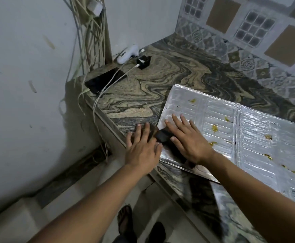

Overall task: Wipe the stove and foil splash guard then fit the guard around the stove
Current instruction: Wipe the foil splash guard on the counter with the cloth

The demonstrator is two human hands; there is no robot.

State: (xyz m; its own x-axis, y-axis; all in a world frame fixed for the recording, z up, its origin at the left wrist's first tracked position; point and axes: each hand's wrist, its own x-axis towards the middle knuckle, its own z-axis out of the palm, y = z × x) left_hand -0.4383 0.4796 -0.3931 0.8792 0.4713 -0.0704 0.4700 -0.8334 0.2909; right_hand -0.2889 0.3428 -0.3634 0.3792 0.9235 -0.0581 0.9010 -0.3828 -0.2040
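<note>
Counter (169, 79): swirled dark-and-tan stone, running into the corner.
Phone (104, 80): black, lying flat near the counter's left edge — a white cable (108, 85) crosses it.
White device (127, 54): on its side in the corner.
Black adapter (143, 63): just beside it.
Back wall (248, 32): patterned tiles.
Foot (125, 220): sandalled, on the floor below.

A home kitchen corner, a swirl-patterned stone counter (160, 81) running under patterned wall tiles (248, 41), a grease-spotted foil splash guard (239, 130) lying on the counter, a phone (104, 80) charging at the counter's far corner.
</note>
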